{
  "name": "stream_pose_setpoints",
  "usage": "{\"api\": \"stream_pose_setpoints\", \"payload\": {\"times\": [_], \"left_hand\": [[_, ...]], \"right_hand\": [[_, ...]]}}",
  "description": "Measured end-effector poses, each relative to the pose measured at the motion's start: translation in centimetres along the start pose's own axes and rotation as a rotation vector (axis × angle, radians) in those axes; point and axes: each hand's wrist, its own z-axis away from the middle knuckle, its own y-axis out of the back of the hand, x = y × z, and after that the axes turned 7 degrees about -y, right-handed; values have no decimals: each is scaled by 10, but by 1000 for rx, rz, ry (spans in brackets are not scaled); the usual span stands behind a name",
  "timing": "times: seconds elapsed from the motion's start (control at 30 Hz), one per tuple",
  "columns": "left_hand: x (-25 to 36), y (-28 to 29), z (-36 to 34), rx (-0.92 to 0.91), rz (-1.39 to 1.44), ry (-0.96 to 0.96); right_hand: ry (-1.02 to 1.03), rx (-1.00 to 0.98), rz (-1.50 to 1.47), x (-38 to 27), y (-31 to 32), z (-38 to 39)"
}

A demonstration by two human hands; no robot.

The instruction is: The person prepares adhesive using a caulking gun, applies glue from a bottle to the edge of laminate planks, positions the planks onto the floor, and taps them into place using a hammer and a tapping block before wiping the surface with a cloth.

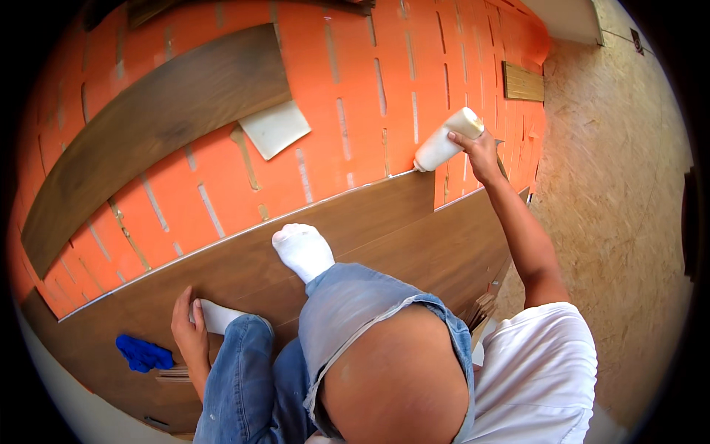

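My right hand (477, 148) is wrapped round a white glue bottle (441, 148), tilted with its tip down at the edge of a brown floor plank (392, 194), close to the plank's right end. A thin white line runs along the edge of the laid planks. Beside my white-socked foot (214, 317), my left hand (191, 329) hangs low with its fingers stretched out, holding nothing. Whether it touches the sock or the floor I cannot tell. My other foot (303, 250) stands on the planks near their edge.
A loose brown plank (163, 122) lies on the slotted orange underlay (355, 44), partly over a white square sheet (275, 129). A short plank piece (523, 81) rests at the far right, near a particle-board surface (606, 185). A blue cloth-like item (143, 354) lies on the left.
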Motion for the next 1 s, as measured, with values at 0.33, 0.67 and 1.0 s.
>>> {"api": "stream_pose_setpoints", "payload": {"times": [0.33, 0.67, 1.0], "left_hand": [[-6, -6, 4, 28, -24, -59], [-1, 28, -33, 102, 95, -8], [-60, 70, -91, 321, 644, 144]], "right_hand": [[202, -40, 600, -33, 23, -22], [618, 242, 1151, -87, 1, -192], [398, -89, 305, -110, -204, -107]]}}
